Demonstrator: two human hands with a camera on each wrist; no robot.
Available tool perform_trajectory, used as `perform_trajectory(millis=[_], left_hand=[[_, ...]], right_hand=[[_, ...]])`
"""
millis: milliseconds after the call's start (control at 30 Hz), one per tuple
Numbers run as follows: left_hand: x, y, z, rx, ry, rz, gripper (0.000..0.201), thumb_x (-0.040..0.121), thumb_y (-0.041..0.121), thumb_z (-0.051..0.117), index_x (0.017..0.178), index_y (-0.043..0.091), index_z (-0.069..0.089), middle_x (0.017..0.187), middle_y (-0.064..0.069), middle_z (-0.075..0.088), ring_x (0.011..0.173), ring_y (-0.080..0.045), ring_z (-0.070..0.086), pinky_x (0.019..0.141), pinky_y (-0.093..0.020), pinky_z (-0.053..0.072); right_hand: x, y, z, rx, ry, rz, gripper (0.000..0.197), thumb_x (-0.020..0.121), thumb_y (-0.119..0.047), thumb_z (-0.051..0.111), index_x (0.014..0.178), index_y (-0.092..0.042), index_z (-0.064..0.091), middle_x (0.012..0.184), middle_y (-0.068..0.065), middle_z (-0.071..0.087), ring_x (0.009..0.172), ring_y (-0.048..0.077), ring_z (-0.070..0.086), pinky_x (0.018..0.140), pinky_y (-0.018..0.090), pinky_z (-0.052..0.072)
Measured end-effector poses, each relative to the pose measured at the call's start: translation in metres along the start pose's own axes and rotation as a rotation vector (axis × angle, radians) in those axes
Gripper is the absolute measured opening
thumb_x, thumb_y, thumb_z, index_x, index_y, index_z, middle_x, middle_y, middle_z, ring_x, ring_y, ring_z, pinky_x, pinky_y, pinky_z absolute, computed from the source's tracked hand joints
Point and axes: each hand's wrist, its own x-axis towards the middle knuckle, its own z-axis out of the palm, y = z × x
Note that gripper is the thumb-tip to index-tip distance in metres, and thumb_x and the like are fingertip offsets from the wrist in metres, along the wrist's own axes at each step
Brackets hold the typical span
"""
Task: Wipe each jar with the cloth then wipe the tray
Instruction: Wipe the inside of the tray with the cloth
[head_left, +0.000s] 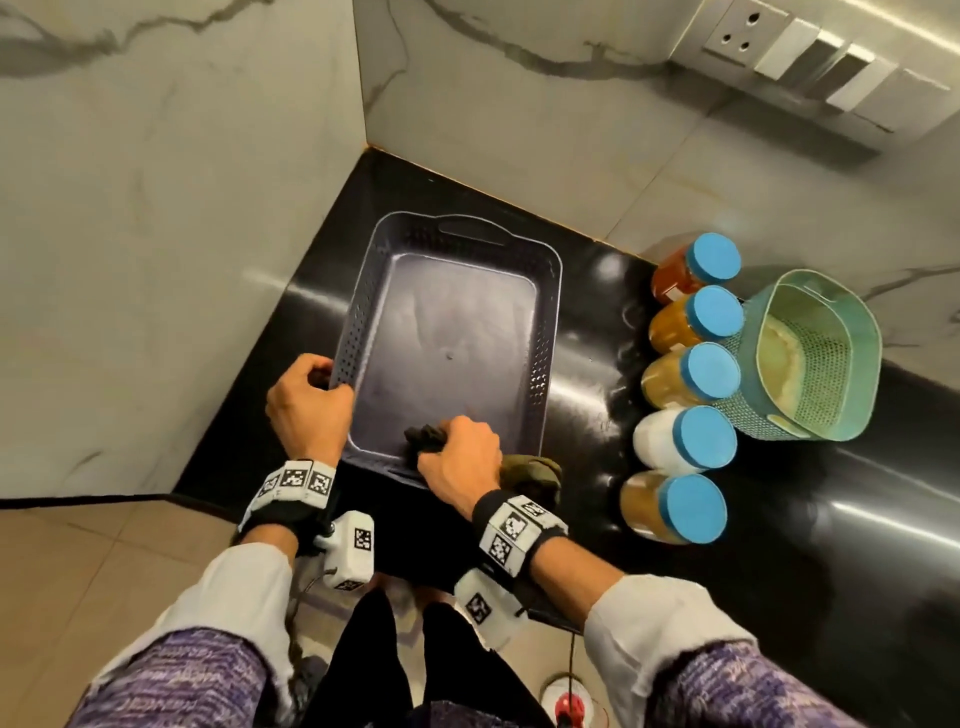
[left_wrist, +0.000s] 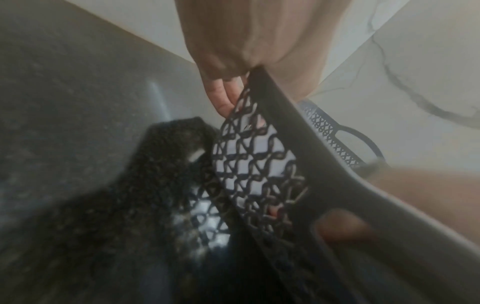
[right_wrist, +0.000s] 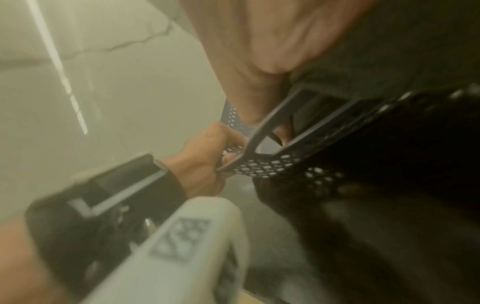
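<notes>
left hand (head_left: 309, 397) gripped the rim of the dark perforated tray (head_left: 551, 291) on the counter (head_left: 597, 467), right hand (head_left: 460, 457) bunched the soft cloth (head_left: 535, 474) at its near edge; tray looked light, slidey plastic, best braced at rim.

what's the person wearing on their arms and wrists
Both arms wear purple knit sleeves over pale cuffs. The left hand and right hand are bare. Each wrist has a black strap with white square-patterned tags and a white camera block beneath.
</notes>
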Motion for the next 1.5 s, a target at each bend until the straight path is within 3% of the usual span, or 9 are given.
perform_trajectory(millis=[200,367,500,700,867,967,1067,1267,1500], left_hand=[[0.000,-0.003,-0.002,0.123,-0.085,0.046,0.024,0.071,0.004,0.072,0.092,0.015,0.067,0.088,-0.016,0.075,0.085,-0.044,0.067,0.077,-0.049,0.056],[0.002,-0.003,-0.005,0.193,-0.181,0.131,0.027,0.073,0.002,0.070,0.091,0.014,0.054,0.080,-0.009,0.059,0.077,-0.044,0.060,0.066,-0.043,0.042],[-0.010,0.002,0.003,0.170,-0.175,0.143,0.028,0.070,0.001,0.070,0.091,0.012,0.055,0.085,-0.015,0.065,0.078,-0.045,0.061,0.063,-0.040,0.036],[-0.016,-0.002,0.009,0.126,-0.156,0.096,0.030,0.072,-0.001,0.068,0.093,0.012,0.051,0.088,-0.011,0.066,0.079,-0.040,0.062,0.068,-0.039,0.037],[-0.022,-0.003,0.012,0.076,-0.154,0.062,0.030,0.072,0.000,0.069,0.095,0.011,0.053,0.092,-0.014,0.067,0.086,-0.043,0.062,0.070,-0.040,0.038],[-0.022,-0.004,0.008,0.064,-0.153,-0.002,0.030,0.075,0.002,0.071,0.097,0.011,0.053,0.098,-0.016,0.068,0.090,-0.042,0.063,0.072,-0.043,0.042],[-0.019,-0.005,0.005,0.073,-0.179,-0.021,0.032,0.074,0.004,0.073,0.096,0.013,0.052,0.097,-0.014,0.068,0.089,-0.041,0.063,0.071,-0.044,0.047],[-0.022,-0.001,0.008,0.031,-0.128,-0.041,0.037,0.074,-0.002,0.071,0.103,0.010,0.051,0.101,-0.016,0.066,0.083,-0.032,0.057,0.071,-0.039,0.040],[-0.033,0.006,0.011,-0.034,0.015,-0.092,0.035,0.072,-0.007,0.068,0.101,0.006,0.054,0.099,-0.017,0.067,0.084,-0.041,0.063,0.070,-0.037,0.035]], right_hand=[[0.015,-0.046,0.012,0.174,-0.142,-0.014,0.016,0.080,-0.022,0.074,0.084,-0.008,0.069,0.101,0.022,0.074,0.100,0.039,0.069,0.079,0.034,0.055],[0.023,0.000,-0.036,-0.251,0.145,-0.077,0.026,0.080,-0.026,0.069,0.100,-0.009,0.070,0.103,0.017,0.073,0.099,0.041,0.069,0.080,0.042,0.056],[0.038,0.026,-0.059,-0.291,0.231,-0.027,0.019,0.087,-0.021,0.066,0.098,-0.006,0.066,0.104,0.017,0.070,0.099,0.041,0.067,0.079,0.041,0.054],[0.045,0.013,-0.027,0.028,0.131,0.107,0.034,0.079,-0.017,0.071,0.110,-0.007,0.064,0.111,0.019,0.072,0.105,0.038,0.067,0.088,0.037,0.053],[0.050,-0.039,0.002,0.204,-0.088,0.001,0.026,0.085,-0.023,0.074,0.107,-0.012,0.068,0.111,0.017,0.074,0.106,0.034,0.068,0.089,0.033,0.052],[0.056,-0.058,-0.004,0.175,-0.305,-0.037,0.022,0.086,-0.032,0.075,0.101,-0.017,0.070,0.107,0.013,0.075,0.101,0.030,0.069,0.093,0.039,0.056],[0.055,-0.051,-0.050,-0.036,-0.398,-0.046,0.035,0.089,-0.025,0.075,0.119,-0.008,0.068,0.119,0.016,0.071,0.111,0.031,0.067,0.094,0.035,0.054],[0.033,-0.032,-0.152,-0.522,-0.119,-0.096,0.034,0.087,-0.036,0.069,0.111,-0.013,0.071,0.112,0.018,0.071,0.102,0.038,0.067,0.083,0.038,0.054],[0.009,0.000,-0.088,-0.627,-0.012,-0.018,0.027,0.084,-0.026,0.070,0.103,-0.008,0.068,0.107,0.016,0.071,0.103,0.039,0.069,0.083,0.040,0.055]])
